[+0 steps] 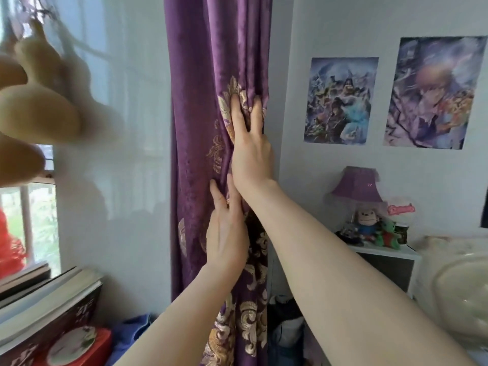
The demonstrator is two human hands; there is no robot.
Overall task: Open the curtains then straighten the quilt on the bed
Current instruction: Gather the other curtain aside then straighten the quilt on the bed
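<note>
A purple curtain (200, 75) with gold embroidered patterns hangs bunched into a narrow column beside the wall corner. My right hand (250, 143) lies flat against its folds at mid height, fingers spread and pointing up. Just below, my left hand (227, 233) also presses flat on the fabric, fingers extended. Neither hand has the cloth clenched. A sheer white curtain (113, 128) covers the window to the left. The pale quilt (459, 281) shows blurred at the right edge.
Pale gourds (34, 109) hang at upper left. Stacked books (50, 297) and a red box (79, 344) sit at lower left. A nightstand (383, 257) with a purple lamp (356, 186) and plush toys stands right, below two posters (340, 101).
</note>
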